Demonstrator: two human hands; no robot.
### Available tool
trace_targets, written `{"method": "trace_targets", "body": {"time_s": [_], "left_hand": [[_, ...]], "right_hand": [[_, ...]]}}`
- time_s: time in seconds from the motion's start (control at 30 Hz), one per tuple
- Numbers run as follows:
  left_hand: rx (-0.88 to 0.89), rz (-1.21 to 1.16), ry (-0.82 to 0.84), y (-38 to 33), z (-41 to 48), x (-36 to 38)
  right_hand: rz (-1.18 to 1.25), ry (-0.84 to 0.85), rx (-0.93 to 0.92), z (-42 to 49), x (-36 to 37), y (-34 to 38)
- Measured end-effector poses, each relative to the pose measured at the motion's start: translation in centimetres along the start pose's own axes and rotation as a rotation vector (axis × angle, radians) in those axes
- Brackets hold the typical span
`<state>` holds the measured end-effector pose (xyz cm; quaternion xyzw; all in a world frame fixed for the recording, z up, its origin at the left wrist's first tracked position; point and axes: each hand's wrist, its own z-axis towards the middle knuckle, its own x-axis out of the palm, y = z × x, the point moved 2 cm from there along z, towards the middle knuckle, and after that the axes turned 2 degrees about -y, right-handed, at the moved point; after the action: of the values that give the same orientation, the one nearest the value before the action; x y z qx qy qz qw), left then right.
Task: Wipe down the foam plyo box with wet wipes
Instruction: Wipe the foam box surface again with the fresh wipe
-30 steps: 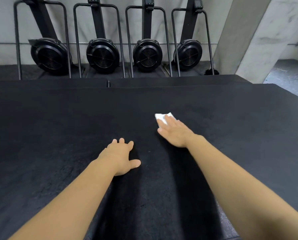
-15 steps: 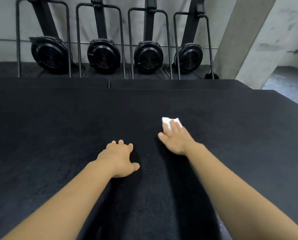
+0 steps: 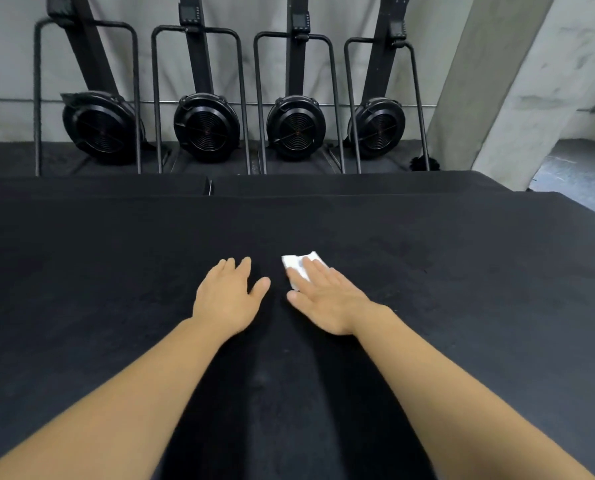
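1. Black foam plyo box (image 3: 462, 306) filling the near and middle ground, broad textured top facing up. Far edge just short of another black padded surface (image 3: 323, 183) with a seam in it.
2. Right hand (image 3: 327, 299) palm down on the box top, near the middle. Fingers straight and close together, thumb out to the left. Fingertips pressed flat on the wet wipe (image 3: 294, 268), nothing pinched or curled round.
3. Wet wipe small, white and folded, flat on the box top. Right and near part covered by the right fingers, left part and far edge showing.
4. Left hand (image 3: 227, 299) just left of the right, apart from it and from the wipe. Palm down on the box top, fingers close together, thumb spread toward the right, holding nothing. Cannot tell how hard the fingertips bear down.
5. Both forearms bare, reaching in from the near edge.
6. On the far side, four black fan-wheel machines (image 3: 206, 123) in a row against a pale wall, each inside a tube frame.
7. At far right, a slanted concrete column (image 3: 497, 81), with grey floor (image 3: 573, 168) beside it.
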<state>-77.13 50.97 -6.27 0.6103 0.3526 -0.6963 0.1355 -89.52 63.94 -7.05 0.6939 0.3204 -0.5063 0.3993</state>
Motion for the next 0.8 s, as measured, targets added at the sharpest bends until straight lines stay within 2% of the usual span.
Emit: {"method": "trace_targets", "body": {"time_s": [0.27,0.47,0.53,0.67,0.8], "left_hand": [[-0.014,0.123,-0.132,-0.1,4.1,2.4],[-0.008,0.164,-0.197,-0.2,3.4,2.9],[-0.012,0.175,-0.195,-0.2,3.4,2.9],[-0.019,0.165,-0.195,-0.3,3.4,3.0],[-0.014,0.169,-0.174,-0.2,3.4,3.0]], "right_hand": [[-0.017,-0.084,0.235,1.6,-2.6,-10.5],[-0.028,-0.038,0.353,1.5,-1.9,-7.8],[-0.029,-0.025,0.328,1.1,-1.2,-4.9],[-0.043,0.032,0.158,0.1,0.7,1.1],[-0.011,0.083,0.009,0.6,0.6,2.7]]}}
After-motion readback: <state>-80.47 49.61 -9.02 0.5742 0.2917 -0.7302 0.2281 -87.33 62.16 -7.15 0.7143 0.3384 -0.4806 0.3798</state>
